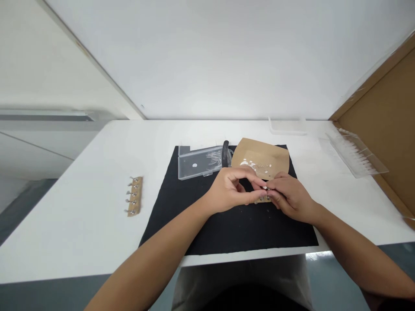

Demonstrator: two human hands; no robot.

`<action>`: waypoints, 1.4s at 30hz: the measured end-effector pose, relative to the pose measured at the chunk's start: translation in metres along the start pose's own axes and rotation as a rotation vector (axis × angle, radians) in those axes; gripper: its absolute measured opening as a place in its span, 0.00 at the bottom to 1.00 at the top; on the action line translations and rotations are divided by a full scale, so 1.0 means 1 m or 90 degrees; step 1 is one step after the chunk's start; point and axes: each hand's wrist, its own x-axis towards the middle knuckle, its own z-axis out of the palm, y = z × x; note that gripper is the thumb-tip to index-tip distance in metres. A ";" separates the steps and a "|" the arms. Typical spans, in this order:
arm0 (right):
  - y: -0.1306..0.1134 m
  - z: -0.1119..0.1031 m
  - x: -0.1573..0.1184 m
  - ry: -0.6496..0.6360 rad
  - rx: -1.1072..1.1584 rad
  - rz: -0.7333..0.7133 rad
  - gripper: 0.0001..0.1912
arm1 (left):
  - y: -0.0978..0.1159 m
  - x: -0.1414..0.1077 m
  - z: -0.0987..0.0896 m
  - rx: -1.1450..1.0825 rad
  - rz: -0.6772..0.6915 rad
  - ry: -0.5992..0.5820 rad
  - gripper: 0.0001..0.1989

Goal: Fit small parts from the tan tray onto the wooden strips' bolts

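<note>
"Left hand [238, 188] and right hand [292, 196]: condition?"

"Fingertips meeting, each hand drawn into a narrow pinch. A small white piece [265, 188] shows at the meeting point. Which hand bears it, and whether either pinch is fully closed, I cannot tell."

"Location?"

"Over the black mat [220, 235], at a brown strip with metal fittings [264, 200], partly hidden by the fingers."

"Reason for using both hands?"

"Presumably steadiness; so small a part would need bracing from two sides."

"Surroundings?"

"Brown sheet [259, 149] bearing white bits [248, 163], just beyond the hands, probably for a short reach. Clear case [191, 168] to its left. Second strip [138, 196] well apart on the white table [81, 216], likely to spare it the forearms."
</note>
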 end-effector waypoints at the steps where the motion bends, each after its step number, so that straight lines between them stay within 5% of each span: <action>1: 0.001 0.001 -0.001 0.002 -0.014 -0.004 0.12 | 0.001 0.000 0.001 0.024 0.010 0.005 0.10; 24: -0.001 -0.002 0.002 -0.020 0.014 0.020 0.15 | -0.006 0.001 -0.006 -0.013 -0.025 -0.050 0.11; 42: -0.009 -0.001 0.004 0.094 0.065 0.123 0.06 | -0.007 0.001 -0.002 0.019 -0.118 -0.007 0.16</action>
